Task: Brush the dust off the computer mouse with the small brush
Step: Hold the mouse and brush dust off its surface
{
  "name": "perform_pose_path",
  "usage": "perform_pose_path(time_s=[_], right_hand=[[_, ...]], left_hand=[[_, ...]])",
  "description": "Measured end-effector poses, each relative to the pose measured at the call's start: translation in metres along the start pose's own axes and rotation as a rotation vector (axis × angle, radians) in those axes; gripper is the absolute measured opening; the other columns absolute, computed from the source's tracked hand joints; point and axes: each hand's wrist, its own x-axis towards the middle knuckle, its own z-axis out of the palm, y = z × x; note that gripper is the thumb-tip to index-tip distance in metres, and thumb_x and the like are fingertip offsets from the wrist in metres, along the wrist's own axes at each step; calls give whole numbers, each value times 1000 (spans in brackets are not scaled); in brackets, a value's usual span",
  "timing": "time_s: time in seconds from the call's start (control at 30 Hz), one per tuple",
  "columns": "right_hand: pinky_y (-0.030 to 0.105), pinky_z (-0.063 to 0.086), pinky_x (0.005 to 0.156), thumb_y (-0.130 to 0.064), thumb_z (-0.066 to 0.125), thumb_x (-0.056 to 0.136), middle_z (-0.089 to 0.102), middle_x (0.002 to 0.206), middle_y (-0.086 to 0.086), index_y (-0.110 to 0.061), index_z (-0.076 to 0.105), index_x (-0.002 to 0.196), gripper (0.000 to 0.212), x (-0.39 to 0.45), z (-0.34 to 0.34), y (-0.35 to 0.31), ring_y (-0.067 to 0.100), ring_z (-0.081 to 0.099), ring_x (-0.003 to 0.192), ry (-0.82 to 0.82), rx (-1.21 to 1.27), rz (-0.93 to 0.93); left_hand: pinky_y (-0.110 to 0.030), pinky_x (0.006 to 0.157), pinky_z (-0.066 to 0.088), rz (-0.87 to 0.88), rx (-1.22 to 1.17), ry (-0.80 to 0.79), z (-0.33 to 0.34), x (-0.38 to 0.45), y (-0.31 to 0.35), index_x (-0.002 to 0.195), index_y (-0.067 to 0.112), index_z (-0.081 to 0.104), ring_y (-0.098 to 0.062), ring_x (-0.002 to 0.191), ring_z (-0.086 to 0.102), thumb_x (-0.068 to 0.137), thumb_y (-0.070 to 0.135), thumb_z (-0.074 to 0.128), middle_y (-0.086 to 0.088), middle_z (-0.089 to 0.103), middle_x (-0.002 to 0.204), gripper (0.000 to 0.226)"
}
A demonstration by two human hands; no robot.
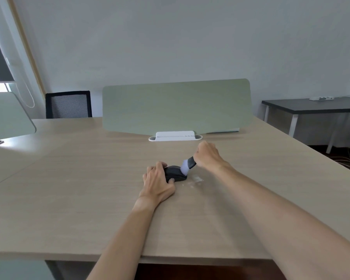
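Note:
A black computer mouse [175, 174] lies on the light wooden desk [89, 188], a little beyond the desk's middle. My left hand [158, 181] grips its left side, thumb at the near edge. My right hand [207, 155] holds a small brush [187, 164] with a dark handle and pale bristles. The bristles rest on the right end of the mouse. A patch of whitish dust [195, 179] lies on the desk just right of the mouse.
A green divider panel [176, 106] stands across the desk's far side, with a white holder [175, 136] at its foot. A black mesh chair [69, 105] is behind at left, another divider [8, 116] far left, a dark table [311, 107] at right.

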Motion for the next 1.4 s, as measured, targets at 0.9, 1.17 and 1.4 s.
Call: perform_pose_path(time_s=[0.9,1.17,1.4], right_hand=[[38,54,89,1,49,88,68,110,22,3,73,100,26,0,-2,1,34,64,103,-113,12,-58],[17,45,63,2,54,84,63,68,2,-8,72,88,21,-7,-1,-13,20,59,75,-101,228,-152],[32,53,85,4,54,83,68,108,15,-3,74,101,28,0,-3,5,31,64,101,-68,41,-123]], left_hand=[[-38,96,33,3,-42,-12,-5,-4,4,134,14,32,-28,115,46,74,19,56,-3,58,115,65],[-35,90,33,-2,-32,-16,-5,-2,3,128,14,38,-31,113,46,72,15,52,-7,61,112,58],[-36,95,33,-10,-12,-10,-6,-4,4,124,14,44,-30,113,46,73,17,55,-6,60,112,52]])
